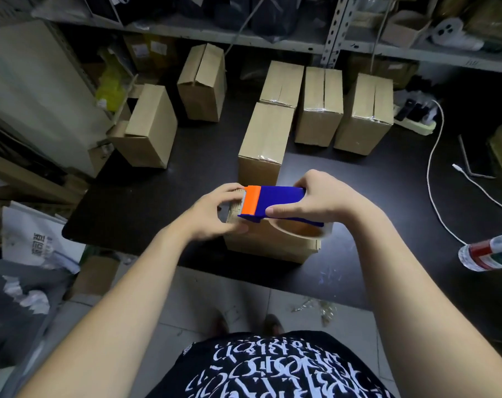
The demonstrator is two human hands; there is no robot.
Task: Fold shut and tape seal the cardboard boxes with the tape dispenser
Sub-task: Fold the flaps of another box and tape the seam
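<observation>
The right hand (316,202) grips the blue tape dispenser (278,201) over a box (272,245). The left hand (215,214) pinches its orange end, at nine o'clock. The shirt (272,369) lettering is unreadable.

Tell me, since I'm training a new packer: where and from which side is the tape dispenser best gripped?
Grip the tape dispenser by the right end of its blue body, coming from the right, as the right hand does: the orange head points left and the tape roll hangs underneath, so both stay free.
</observation>
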